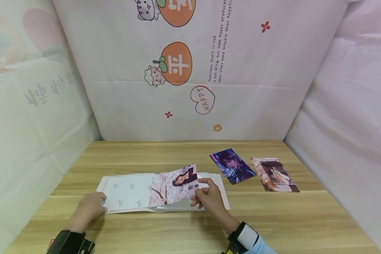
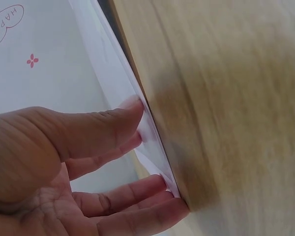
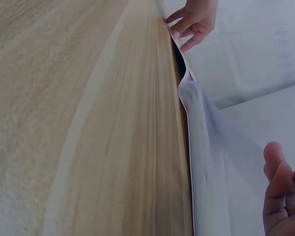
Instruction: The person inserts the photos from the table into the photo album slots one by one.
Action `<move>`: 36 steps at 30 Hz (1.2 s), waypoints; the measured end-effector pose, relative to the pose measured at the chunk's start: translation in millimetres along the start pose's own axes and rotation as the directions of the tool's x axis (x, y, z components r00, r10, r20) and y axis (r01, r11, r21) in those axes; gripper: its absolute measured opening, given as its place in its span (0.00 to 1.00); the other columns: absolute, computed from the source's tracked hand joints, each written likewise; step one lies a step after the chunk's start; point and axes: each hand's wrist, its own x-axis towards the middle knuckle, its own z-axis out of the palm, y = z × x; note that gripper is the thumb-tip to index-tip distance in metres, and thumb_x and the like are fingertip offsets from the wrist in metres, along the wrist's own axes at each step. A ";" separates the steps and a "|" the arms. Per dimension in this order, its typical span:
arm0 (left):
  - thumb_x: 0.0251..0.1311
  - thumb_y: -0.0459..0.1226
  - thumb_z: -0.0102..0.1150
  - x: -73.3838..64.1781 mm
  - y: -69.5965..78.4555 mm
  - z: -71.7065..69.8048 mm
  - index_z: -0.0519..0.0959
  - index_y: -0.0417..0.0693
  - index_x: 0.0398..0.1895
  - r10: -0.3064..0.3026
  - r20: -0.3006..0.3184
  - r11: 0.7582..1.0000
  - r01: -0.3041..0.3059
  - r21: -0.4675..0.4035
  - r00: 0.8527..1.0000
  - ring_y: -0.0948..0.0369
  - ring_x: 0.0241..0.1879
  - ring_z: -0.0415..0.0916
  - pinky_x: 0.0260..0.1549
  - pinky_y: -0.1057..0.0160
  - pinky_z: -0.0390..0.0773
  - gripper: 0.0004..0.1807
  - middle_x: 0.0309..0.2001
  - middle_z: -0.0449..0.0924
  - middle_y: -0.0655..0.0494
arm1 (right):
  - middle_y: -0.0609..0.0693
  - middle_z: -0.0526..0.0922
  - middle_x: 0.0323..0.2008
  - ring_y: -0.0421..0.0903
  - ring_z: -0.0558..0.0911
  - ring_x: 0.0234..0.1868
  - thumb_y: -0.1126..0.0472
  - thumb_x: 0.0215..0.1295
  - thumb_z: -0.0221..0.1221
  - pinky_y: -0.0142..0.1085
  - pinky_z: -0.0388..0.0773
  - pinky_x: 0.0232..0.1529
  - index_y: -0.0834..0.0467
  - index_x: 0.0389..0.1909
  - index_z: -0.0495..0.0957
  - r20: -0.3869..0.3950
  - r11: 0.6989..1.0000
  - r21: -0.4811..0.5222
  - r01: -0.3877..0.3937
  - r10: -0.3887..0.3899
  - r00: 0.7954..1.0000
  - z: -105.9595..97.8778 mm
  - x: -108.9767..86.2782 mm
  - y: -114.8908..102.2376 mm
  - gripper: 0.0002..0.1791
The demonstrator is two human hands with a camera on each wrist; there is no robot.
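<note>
An open white photo album [image 1: 127, 192] lies on the table, its left page printed with small grey marks. At its left end my left hand [image 1: 88, 208] grips the edge, with thumb and fingertips on the rim in the left wrist view. Above the right page, my right hand [image 1: 209, 197] pinches the right edge of a photo [image 1: 174, 185] of a long-haired person among pink blossoms. The photo is tilted up at that end, and its left part lies over the album's middle. In the right wrist view, the right hand's curled fingers [image 3: 280, 191] show at the right edge.
To the right of the album lie a purple-blue photo [image 1: 233, 165] and another photo [image 1: 275, 174] with a pale figure and blossoms. A printed white cloth [image 1: 241, 106] rises behind the wooden table [image 1: 165, 233], with more white cloth along both sides.
</note>
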 end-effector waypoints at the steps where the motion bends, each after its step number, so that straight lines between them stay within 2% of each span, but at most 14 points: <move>1: 0.42 0.33 0.68 0.1 -0.2 0.3 0.76 0.27 0.39 0.000 0.000 1.000 0.000 0.003 1.000 0.36 0.39 0.72 0.40 0.43 0.72 0.21 0.36 0.74 0.30 | 0.57 0.82 0.22 0.52 0.81 0.20 0.70 0.60 0.50 0.34 0.75 0.16 0.69 0.55 0.62 0.002 1.000 0.004 -0.002 0.002 1.000 0.1 0.5 1.4 0.21; 15: 0.41 0.33 0.68 -0.5 -1.6 1.3 0.77 0.28 0.38 0.016 -0.027 1.000 -0.016 0.007 1.000 0.36 0.39 0.72 0.40 0.43 0.72 0.21 0.35 0.75 0.31 | 0.56 0.82 0.22 0.48 0.82 0.21 0.70 0.60 0.49 0.36 0.78 0.19 0.67 0.57 0.63 -0.031 1.000 -0.023 0.013 -0.014 0.999 4.0 -0.3 -6.7 0.22; 21: 0.41 0.33 0.67 -0.2 -2.5 2.6 0.77 0.28 0.38 0.013 -0.028 1.000 -0.013 0.013 1.000 0.36 0.39 0.71 0.39 0.43 0.72 0.20 0.36 0.75 0.31 | 0.61 0.81 0.23 0.55 0.82 0.23 0.73 0.60 0.48 0.38 0.79 0.20 0.72 0.55 0.62 -0.011 1.000 0.006 -0.005 0.005 1.000 7.3 -10.6 -30.4 0.21; 28: 0.42 0.33 0.67 0.6 -2.5 2.4 0.77 0.28 0.38 0.010 -0.019 1.000 -0.010 0.008 1.000 0.36 0.39 0.72 0.39 0.43 0.73 0.20 0.36 0.75 0.31 | 0.57 0.82 0.23 0.50 0.82 0.21 0.71 0.60 0.50 0.37 0.79 0.19 0.69 0.56 0.62 -0.024 1.000 0.027 0.006 -0.006 1.000 7.6 -2.0 -5.0 0.22; 31: 0.42 0.33 0.67 0.2 -1.7 1.6 0.77 0.28 0.38 0.008 -0.015 1.000 -0.008 0.008 1.000 0.35 0.39 0.71 0.39 0.43 0.72 0.20 0.36 0.75 0.31 | 0.55 0.82 0.22 0.49 0.82 0.21 0.70 0.59 0.50 0.37 0.79 0.19 0.66 0.56 0.63 -0.053 1.000 -0.012 0.007 -0.008 0.999 6.7 -0.2 -4.2 0.22; 36: 0.42 0.33 0.68 0.7 -1.8 2.1 0.77 0.28 0.39 0.005 -0.011 1.000 -0.005 0.013 1.000 0.36 0.39 0.72 0.39 0.43 0.73 0.20 0.36 0.75 0.31 | 0.53 0.82 0.22 0.48 0.82 0.20 0.69 0.59 0.50 0.38 0.78 0.18 0.63 0.56 0.65 -0.078 0.995 -0.073 0.060 -0.066 0.995 5.7 0.0 -4.3 0.22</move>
